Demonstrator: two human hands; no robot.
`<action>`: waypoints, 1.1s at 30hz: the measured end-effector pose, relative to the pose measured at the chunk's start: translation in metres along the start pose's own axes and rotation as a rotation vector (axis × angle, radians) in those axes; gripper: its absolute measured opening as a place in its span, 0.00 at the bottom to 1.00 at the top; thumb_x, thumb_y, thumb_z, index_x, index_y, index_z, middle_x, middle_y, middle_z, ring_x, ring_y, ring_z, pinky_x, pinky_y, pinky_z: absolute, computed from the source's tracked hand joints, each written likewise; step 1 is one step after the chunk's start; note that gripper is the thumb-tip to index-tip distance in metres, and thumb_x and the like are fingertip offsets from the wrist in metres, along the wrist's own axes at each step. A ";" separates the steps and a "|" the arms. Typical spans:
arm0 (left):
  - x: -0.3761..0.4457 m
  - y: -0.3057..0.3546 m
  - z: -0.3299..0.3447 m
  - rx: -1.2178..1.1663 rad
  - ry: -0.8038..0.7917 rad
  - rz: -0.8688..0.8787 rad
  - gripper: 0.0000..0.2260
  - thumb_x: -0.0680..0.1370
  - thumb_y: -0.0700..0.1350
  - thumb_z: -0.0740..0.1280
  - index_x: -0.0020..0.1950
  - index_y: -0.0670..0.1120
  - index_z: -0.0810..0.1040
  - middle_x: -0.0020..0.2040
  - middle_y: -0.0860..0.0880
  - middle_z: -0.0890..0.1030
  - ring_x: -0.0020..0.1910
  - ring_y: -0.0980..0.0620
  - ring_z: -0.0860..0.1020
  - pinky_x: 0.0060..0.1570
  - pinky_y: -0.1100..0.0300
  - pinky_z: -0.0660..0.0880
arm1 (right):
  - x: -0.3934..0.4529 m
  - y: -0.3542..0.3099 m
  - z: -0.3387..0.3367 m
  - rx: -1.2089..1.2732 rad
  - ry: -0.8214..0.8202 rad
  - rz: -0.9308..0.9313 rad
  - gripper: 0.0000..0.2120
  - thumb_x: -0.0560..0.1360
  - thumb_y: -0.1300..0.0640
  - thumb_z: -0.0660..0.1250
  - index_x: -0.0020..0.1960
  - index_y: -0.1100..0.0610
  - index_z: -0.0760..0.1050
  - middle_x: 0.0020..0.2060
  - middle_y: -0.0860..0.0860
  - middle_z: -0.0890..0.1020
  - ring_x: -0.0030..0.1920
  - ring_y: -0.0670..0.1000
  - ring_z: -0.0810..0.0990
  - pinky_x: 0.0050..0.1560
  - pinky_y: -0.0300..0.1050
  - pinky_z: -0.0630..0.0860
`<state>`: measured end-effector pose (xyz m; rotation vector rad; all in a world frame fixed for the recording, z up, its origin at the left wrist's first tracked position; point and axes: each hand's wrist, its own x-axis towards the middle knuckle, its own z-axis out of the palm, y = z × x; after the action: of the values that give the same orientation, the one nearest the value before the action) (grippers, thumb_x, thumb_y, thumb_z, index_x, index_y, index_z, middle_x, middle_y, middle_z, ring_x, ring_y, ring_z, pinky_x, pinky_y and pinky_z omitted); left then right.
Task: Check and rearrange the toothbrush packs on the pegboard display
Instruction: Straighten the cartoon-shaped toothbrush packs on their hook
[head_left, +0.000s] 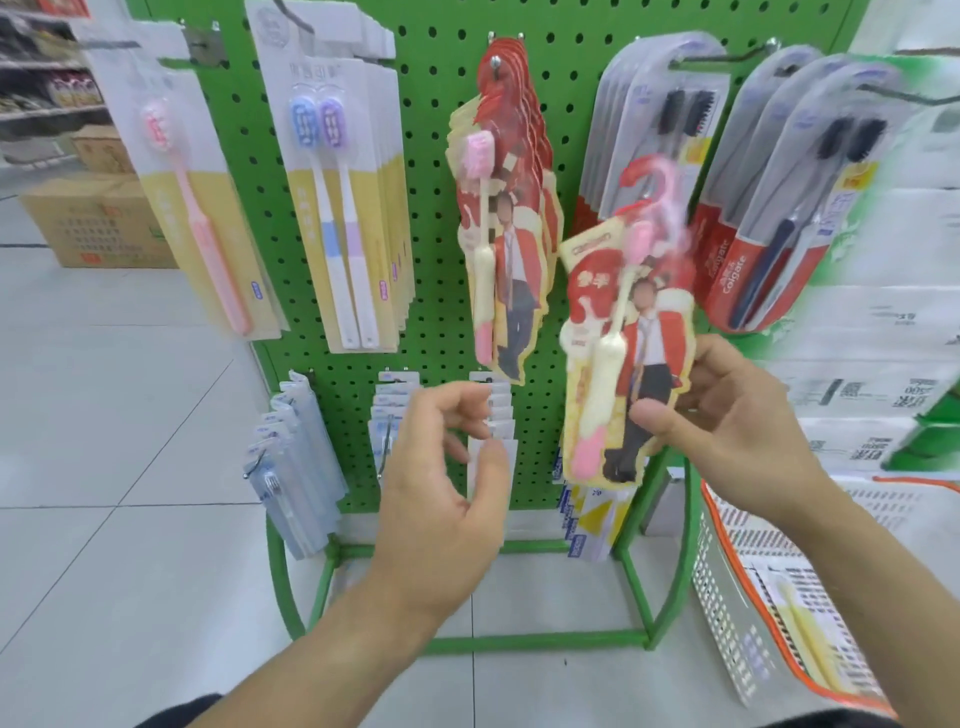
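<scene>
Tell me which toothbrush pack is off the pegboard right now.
The red pack in the right hand; all the others, including the matching red stack, hang on hooks.

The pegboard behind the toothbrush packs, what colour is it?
Bright green pegboard with dark holes, clear in the head view.

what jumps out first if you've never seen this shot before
The bright green pegboard fills the middle, hung with rows of toothbrush packs. In front of it, right of centre, the right hand pinches a red and cream toothbrush pack by its lower edge, off its hook. A matching stack of red packs hangs at the board's centre, and the left hand hovers below it, fingers loosely curled, holding nothing.
</scene>
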<state>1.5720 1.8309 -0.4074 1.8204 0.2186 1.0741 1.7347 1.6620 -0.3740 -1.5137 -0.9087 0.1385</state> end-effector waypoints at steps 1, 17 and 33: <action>-0.003 0.001 0.001 -0.009 -0.058 -0.018 0.16 0.77 0.42 0.66 0.63 0.54 0.72 0.54 0.58 0.78 0.56 0.50 0.78 0.53 0.59 0.75 | -0.004 -0.001 0.002 0.001 -0.091 0.026 0.15 0.69 0.60 0.73 0.54 0.60 0.74 0.46 0.52 0.86 0.42 0.56 0.84 0.40 0.53 0.83; -0.006 -0.013 -0.008 -0.267 -0.436 -0.400 0.10 0.77 0.47 0.66 0.58 0.50 0.81 0.48 0.44 0.87 0.49 0.38 0.84 0.51 0.41 0.79 | -0.012 0.013 0.046 0.052 -0.487 0.203 0.09 0.72 0.54 0.76 0.50 0.52 0.80 0.43 0.49 0.86 0.43 0.46 0.83 0.46 0.47 0.82; -0.002 -0.047 -0.018 -0.229 -0.674 -0.545 0.05 0.81 0.38 0.67 0.56 0.42 0.77 0.39 0.42 0.85 0.34 0.53 0.79 0.32 0.63 0.73 | -0.003 0.028 0.052 0.019 -0.399 0.317 0.30 0.64 0.58 0.78 0.63 0.55 0.72 0.41 0.57 0.86 0.34 0.54 0.84 0.33 0.50 0.81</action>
<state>1.5710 1.8658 -0.4442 1.6718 0.1594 0.0808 1.7144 1.7046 -0.4100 -1.6343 -0.9665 0.6965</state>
